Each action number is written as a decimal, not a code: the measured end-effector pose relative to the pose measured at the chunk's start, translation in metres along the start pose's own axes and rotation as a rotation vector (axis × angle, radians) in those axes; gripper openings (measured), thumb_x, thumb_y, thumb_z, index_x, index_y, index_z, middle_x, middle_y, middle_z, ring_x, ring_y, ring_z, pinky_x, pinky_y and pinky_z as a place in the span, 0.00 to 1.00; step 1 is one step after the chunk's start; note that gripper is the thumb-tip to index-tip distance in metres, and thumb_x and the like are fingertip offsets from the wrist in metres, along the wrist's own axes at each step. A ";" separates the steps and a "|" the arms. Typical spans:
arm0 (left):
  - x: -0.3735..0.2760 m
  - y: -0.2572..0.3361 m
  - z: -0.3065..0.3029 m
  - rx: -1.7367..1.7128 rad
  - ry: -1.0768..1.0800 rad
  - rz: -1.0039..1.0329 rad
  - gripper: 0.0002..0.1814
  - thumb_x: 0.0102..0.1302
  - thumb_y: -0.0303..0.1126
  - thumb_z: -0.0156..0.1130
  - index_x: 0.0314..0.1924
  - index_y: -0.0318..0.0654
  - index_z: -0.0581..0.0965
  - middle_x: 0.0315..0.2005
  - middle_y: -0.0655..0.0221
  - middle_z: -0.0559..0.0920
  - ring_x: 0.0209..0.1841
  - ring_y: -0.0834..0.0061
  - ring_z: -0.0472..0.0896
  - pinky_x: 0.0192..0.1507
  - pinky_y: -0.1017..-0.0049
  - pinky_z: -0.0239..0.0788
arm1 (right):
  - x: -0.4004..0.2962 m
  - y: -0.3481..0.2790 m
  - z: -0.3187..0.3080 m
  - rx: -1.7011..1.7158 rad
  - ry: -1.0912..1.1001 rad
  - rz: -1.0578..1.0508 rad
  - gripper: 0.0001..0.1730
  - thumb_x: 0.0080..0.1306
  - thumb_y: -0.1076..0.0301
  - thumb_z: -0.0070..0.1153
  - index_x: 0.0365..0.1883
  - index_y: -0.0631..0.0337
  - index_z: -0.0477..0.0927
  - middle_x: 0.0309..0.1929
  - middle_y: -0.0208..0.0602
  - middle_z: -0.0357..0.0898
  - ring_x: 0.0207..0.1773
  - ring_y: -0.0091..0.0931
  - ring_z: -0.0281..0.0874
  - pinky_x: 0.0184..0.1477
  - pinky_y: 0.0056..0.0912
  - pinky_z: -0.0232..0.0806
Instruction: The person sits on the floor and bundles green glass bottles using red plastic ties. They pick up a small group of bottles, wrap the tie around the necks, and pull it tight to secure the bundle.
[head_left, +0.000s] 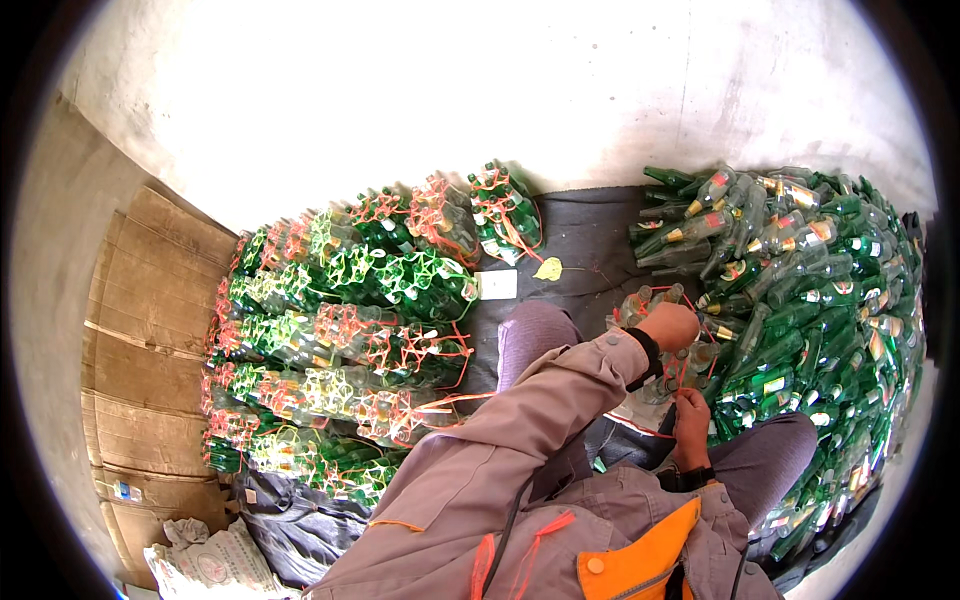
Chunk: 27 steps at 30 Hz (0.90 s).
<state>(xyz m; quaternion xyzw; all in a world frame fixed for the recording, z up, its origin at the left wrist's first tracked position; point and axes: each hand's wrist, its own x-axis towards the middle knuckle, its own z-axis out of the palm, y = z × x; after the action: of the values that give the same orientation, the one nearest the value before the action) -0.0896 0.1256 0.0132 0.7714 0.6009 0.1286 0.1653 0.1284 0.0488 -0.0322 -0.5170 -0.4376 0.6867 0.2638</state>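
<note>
A bundle of clear glass bottles (703, 355) stands between my knees, with red plastic twine (681, 371) laced around the necks. Over the bundle's top, my left hand (670, 327) is curled in a fist at the twine; its fingertips are hidden beneath it. Lower down, at the near side of the bundle, my right hand (691, 420) pinches a strand of the same twine between thumb and fingers. More clear bottle necks (636, 300) show just beyond my left hand. A loop of twine hangs along the bundle's near edge.
A large heap of loose green and clear bottles (802, 300) rises at the right. Rows of tied bottle bundles (337, 330) stand at the left. A white card (496, 285) and yellow leaf (549, 268) lie on the dark ground sheet (581, 225). Flattened cardboard (161, 300) leans at far left.
</note>
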 end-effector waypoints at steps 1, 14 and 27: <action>0.000 0.001 0.001 0.014 -0.022 -0.006 0.06 0.53 0.31 0.65 0.29 0.40 0.86 0.29 0.58 0.87 0.35 0.54 0.87 0.35 0.57 0.78 | 0.001 0.004 -0.002 -0.032 0.001 -0.027 0.08 0.70 0.73 0.52 0.44 0.62 0.82 0.29 0.18 0.72 0.29 0.12 0.62 0.31 0.19 0.54; -0.005 -0.006 0.003 -0.097 -0.017 0.023 0.06 0.49 0.31 0.67 0.29 0.49 0.86 0.30 0.64 0.86 0.37 0.57 0.86 0.36 0.58 0.76 | 0.009 0.014 -0.004 -0.157 0.022 -0.094 0.10 0.68 0.73 0.53 0.43 0.63 0.84 0.33 0.21 0.77 0.32 0.14 0.66 0.35 0.20 0.58; -0.010 -0.002 0.007 -0.100 0.012 -0.023 0.05 0.50 0.30 0.69 0.30 0.50 0.86 0.31 0.67 0.86 0.40 0.59 0.86 0.39 0.59 0.77 | 0.011 0.020 -0.015 -0.272 0.038 -0.115 0.15 0.67 0.71 0.54 0.48 0.67 0.85 0.37 0.27 0.83 0.38 0.19 0.75 0.42 0.23 0.66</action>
<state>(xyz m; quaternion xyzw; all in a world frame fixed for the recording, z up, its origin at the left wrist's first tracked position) -0.0909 0.1154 0.0064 0.7545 0.6035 0.1612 0.2015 0.1406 0.0537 -0.0560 -0.5348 -0.5506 0.5949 0.2386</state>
